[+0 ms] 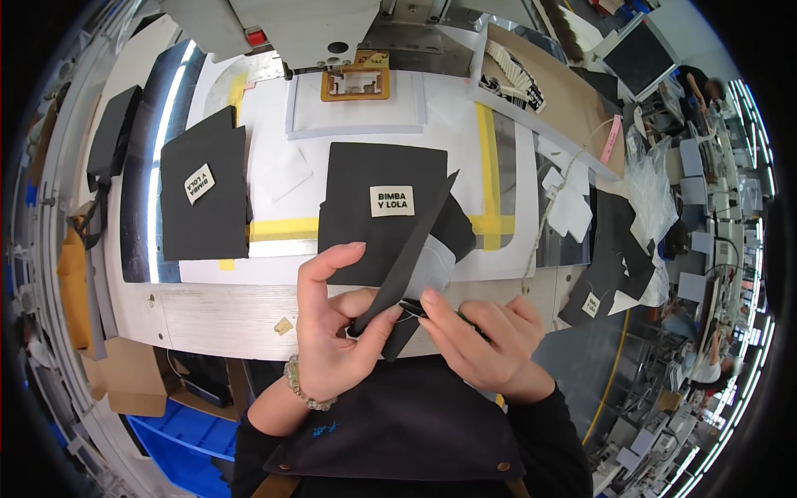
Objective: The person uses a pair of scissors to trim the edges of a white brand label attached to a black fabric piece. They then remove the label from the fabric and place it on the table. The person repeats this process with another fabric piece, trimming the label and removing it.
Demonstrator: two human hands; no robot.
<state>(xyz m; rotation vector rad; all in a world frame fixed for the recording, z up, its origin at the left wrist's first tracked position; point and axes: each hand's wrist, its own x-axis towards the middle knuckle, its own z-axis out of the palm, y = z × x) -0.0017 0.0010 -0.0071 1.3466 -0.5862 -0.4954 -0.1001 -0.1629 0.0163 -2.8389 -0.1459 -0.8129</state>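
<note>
My left hand (336, 332) pinches the lower edge of a folded dark fabric piece (407, 249), its index finger raised. A translucent whitish backing (427, 266) shows on that piece. My right hand (473, 340) is closed on a small dark tool (413, 309), apparently thread snips, its tip at the fold beside my left thumb. Behind them lies a dark panel (357, 166) with a cream label (392, 201). Another labelled dark panel (199, 228) lies at the left on white sheets with yellow tape.
A sewing machine head (299, 29) overhangs a yellow frame (354, 94). A cardboard tray (581, 141) with labels, dark scraps (614, 241) and plastic bags (643, 183) sit at right. A blue bin (174, 432) is below left. Other people (706, 91) are far right.
</note>
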